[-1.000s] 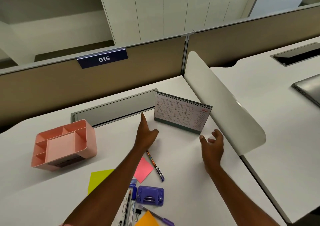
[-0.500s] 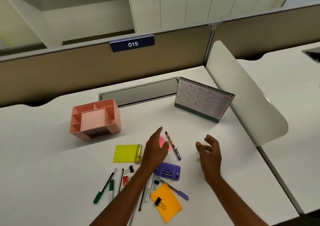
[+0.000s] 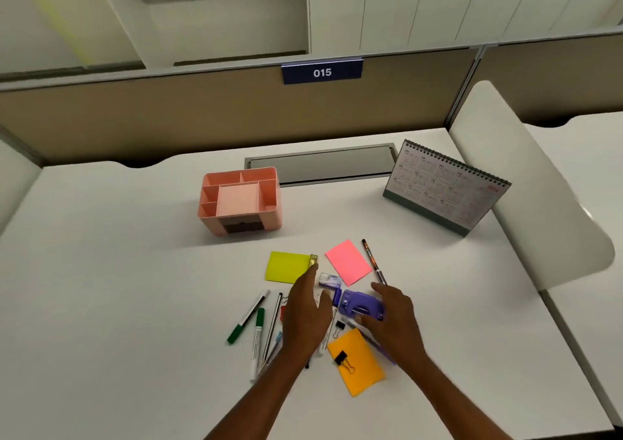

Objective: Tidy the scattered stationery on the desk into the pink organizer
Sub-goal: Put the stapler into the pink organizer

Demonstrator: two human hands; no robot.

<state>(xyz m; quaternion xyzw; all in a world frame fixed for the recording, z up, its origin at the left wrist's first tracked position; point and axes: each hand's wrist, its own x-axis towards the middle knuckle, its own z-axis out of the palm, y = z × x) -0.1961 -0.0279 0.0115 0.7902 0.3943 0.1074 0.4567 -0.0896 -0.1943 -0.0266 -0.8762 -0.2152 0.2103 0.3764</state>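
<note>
Drawn back from the calendar (image 3: 445, 187), left hand (image 3: 305, 311) and right hand (image 3: 394, 318) flank the purple punch (image 3: 360, 305) mid-desk, grips slack, empty.

Organizer (image 3: 239, 200) left of calendar (image 3: 445, 187), hole punch (image 3: 360, 305) before both, on desk (image 3: 101, 271)

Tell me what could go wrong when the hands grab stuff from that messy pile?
1. The right hand is over the purple hole punch; grabbing it might nudge the pink note near it.
2. The left hand covers part of the pile, so it could scatter the pens there.
3. The binder clip on the orange note may slide off if the note gets lifted.
</note>
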